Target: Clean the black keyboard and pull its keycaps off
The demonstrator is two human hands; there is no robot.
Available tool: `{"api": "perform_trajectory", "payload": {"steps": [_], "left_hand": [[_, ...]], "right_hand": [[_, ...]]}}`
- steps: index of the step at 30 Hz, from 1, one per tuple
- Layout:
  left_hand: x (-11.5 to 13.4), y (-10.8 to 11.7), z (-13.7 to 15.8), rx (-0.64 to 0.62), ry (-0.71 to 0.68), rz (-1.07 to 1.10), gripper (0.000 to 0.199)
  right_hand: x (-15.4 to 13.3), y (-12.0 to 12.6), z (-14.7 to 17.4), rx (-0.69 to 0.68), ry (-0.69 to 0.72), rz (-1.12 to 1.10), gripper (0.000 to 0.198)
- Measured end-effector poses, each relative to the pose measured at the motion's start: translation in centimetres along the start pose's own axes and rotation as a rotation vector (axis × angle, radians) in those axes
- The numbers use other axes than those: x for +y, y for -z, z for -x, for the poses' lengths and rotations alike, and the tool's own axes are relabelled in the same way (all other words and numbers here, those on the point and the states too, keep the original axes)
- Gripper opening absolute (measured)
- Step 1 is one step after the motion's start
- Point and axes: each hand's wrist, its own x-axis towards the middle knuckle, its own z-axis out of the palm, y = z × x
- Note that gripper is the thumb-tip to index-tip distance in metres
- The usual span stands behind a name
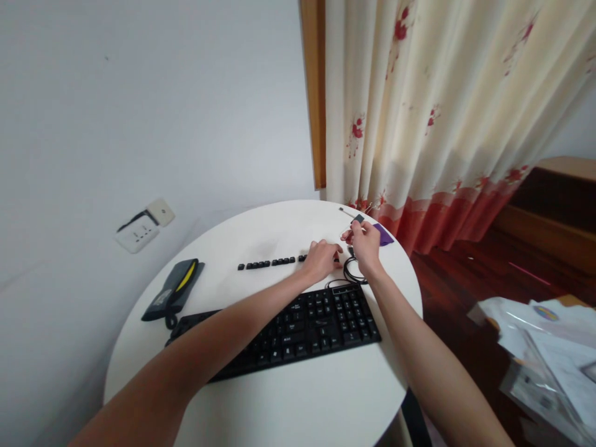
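Observation:
A black keyboard [321, 326] lies across the white round table, partly covered by my left forearm. Behind it runs a row of loose black keycaps [283, 261]. My left hand [321, 259] is at the right end of this row, its thumb and fingers curled about a dark keycap [337, 258] at the table. Just to the right, my right hand [364, 243] is raised slightly with its fingers pinched together; what they hold is too small to make out. A coiled black cable [349, 271] lies below the hands. Beyond my right fingers is a small dark grey piece [357, 218].
On the table's left stands a dark grey holder with a yellow strip [179, 288]. A thin brush-like stick [347, 213] and a purple cloth [383, 234] lie at the far right edge. Curtains [419, 124] hang behind; plastic bags [540, 347] are at the right.

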Motion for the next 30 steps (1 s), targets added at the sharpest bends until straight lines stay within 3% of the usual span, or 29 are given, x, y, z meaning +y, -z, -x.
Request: {"api": "perform_trajectory", "payload": {"steps": [9, 23, 27, 30], "left_hand": [[-0.4, -0.6, -2.1, -0.001, 0.086, 0.031, 0.029], [-1.1, -1.1, -2.2, -0.014, 0.204, 0.092, 0.031], [-1.1, -0.2, -2.3, -0.008, 0.231, 0.122, 0.038], [-1.3, 2.1, -1.0, 0.087, 0.235, 0.164, 0.037]], "right_hand": [[-0.3, 0.1, -0.3, 0.003, 0.061, 0.036, 0.028], [-0.1, 0.2, -0.6, 0.026, 0.047, 0.078, 0.027], [-0.1, 0.9, -1.0, 0.047, 0.064, 0.086, 0.030], [0.4, 1.6, -1.6, 0.050, 0.052, 0.126, 0.030]]}}
